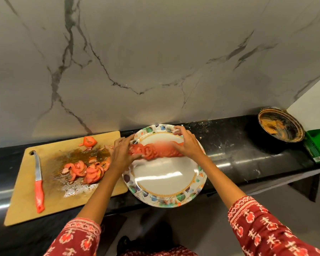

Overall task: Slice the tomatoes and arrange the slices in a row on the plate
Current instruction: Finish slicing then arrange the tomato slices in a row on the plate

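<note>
Both hands work over the plate. Left hand lies at the left end of the row of slices, fingers fairly straight and pressing against the end slices. Right hand lies over the row's right end, fingers bent down onto it; whether it pinches a slice or only nudges it I cannot tell, since the picture blurs there.

That row runs left to right across the far half of the plate, the slices overlapping, and lies between the two hands, touching both. More slices sit heaped on the board, left of the plate and just beside the left wrist. One end piece lies at the board's far edge. A knife rests on the board's left side, well apart from either hand.

I judge the slices soft, wet and slippery: juice pools on the board. They would tear under a hard pinch, so light fingertip holds at the skin rim should serve best, or a flat push along the row.
</note>
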